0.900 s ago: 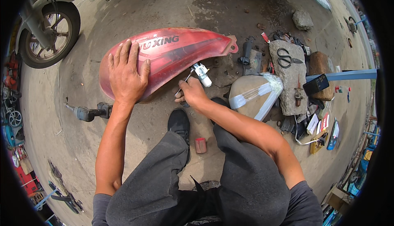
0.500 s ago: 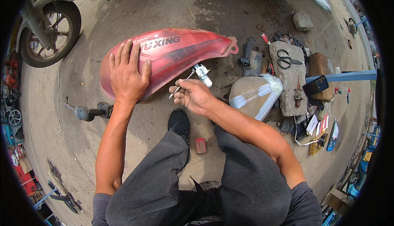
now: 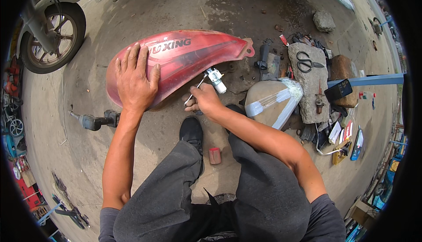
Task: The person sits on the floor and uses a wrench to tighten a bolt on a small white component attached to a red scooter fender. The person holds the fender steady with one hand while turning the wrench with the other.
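While in right grip [image 3: 207, 100], 1 wrench [image 3: 201, 82].

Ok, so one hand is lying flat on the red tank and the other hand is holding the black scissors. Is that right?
Almost! The left hand does lie flat on the red tank, but the right hand holds a thin silvery tool, not the black scissors. The head view shows those lying on the grey stone slab.

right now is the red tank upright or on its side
On its side: the red tank lies with its lettered flank facing up, under the left hand.
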{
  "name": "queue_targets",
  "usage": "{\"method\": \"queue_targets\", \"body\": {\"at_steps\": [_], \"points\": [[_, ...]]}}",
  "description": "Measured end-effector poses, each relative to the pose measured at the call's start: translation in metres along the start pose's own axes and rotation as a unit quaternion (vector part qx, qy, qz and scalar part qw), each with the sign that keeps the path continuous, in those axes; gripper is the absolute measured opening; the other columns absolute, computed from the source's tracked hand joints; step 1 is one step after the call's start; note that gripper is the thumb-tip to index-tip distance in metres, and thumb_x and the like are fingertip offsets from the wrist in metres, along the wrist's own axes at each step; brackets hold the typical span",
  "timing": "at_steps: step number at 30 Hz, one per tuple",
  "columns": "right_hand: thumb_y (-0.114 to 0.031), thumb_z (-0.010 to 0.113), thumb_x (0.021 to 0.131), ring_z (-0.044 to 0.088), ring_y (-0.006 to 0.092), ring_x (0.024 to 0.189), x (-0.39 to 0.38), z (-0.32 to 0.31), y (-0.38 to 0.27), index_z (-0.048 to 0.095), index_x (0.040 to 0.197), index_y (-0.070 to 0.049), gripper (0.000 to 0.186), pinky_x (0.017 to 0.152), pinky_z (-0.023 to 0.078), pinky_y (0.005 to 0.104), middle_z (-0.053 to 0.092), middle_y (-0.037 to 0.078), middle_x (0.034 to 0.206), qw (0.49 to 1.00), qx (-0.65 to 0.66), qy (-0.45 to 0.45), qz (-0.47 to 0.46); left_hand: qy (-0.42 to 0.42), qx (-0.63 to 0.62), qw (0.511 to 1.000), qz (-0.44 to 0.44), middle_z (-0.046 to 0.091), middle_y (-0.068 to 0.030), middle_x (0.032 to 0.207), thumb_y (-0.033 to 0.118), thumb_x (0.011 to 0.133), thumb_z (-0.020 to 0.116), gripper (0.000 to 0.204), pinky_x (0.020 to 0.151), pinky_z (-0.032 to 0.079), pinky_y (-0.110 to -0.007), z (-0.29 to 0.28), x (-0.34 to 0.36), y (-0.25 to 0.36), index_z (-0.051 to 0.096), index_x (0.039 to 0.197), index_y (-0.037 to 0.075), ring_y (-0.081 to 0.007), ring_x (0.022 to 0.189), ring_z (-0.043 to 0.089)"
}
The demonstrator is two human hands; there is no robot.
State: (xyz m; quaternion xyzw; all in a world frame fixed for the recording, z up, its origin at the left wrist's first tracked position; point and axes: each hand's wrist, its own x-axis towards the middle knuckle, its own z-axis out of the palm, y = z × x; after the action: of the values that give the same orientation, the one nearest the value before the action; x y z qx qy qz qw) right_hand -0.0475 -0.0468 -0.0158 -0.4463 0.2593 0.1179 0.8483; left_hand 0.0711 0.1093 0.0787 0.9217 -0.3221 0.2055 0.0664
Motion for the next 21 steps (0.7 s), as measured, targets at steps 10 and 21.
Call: {"method": "queue_targets", "body": {"at_steps": [10,21], "points": [[-0.018,0.046,0.101,0.063,0.0166,0.07,-0.013,-0.005,-0.011,0.054,0.103,0.0,0.019,0.064,0.058,0.0312,0.065,0.015,0.096,0.961,0.245,-0.117,0.06,-0.003,-0.003,1.0,-0.004,0.049,-0.0118,0.14,0.034,0.086,0.059,0.052,0.113,0.026,-0.051,-0.002,0.0,0.001,0.055,0.131,0.007,-0.03,0.132,0.043],[-0.015,0.042,0.101,0.061,0.0174,0.069,0.007,-0.002,0.007,0.049,0.108,0.005,0.023,0.061,0.06,0.0314,0.062,0.018,0.093,0.997,-0.074,0.025,-0.025,0.0,-0.001,1.0,-0.002,0.05,-0.0131,0.139,0.034,0.086,0.06,0.053,0.113,0.026,-0.05,0.0,0.001,0.001,0.055,0.131,0.006,-0.0305,0.131,0.043]]}}
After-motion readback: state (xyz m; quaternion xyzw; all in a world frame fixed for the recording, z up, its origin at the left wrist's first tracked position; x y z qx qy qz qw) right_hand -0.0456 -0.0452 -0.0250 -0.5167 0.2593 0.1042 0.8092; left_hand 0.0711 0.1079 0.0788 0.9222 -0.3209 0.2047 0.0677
